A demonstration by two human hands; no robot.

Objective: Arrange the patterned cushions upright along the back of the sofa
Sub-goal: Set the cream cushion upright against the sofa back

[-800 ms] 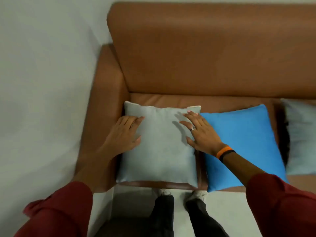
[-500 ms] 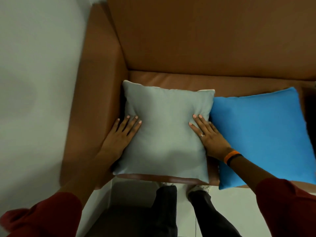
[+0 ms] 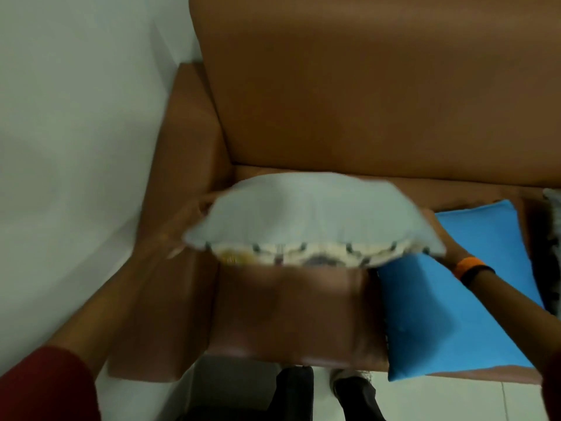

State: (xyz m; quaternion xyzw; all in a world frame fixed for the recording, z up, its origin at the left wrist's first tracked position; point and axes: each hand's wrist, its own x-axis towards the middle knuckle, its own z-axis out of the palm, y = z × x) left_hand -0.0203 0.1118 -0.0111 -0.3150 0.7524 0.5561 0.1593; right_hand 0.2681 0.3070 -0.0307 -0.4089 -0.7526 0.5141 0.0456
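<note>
Head view: the grey cushion (image 3: 312, 214) sits near the middle of the frame, held clear of the sofa's seat (image 3: 288, 311) and tipped so that its plain grey face looks up. A strip of its patterned face, cream with dark marks and a yellow patch, shows along the edge at 6 o'clock. It does not touch the backrest (image 3: 364, 86), which fills the frame from 12 to 2 o'clock.

The left hand (image 3: 185, 235) is at the cushion's 9 o'clock corner and touches its edge. Motion blur smears it, so I cannot tell whether its fingers curl round the edge or lie flat. The right hand (image 3: 447, 249) meets the 3 o'clock corner. The cushion hides most of it, and its fingers cannot be made out either. An orange and black wristband (image 3: 473, 267) circles that wrist.

The blue cushion (image 3: 473, 299) lies flat on the seat at 4 o'clock, just beside the grey one. Another greyish cushion (image 3: 554, 208) peeks in at the 3 o'clock frame edge. The armrest (image 3: 182, 153) runs along 9 o'clock, against a white wall (image 3: 76, 132). A red sleeve (image 3: 45, 387) shows at 8 o'clock, and dark trouser legs (image 3: 300, 393) stand on the pale floor (image 3: 440, 399) at 6 o'clock
</note>
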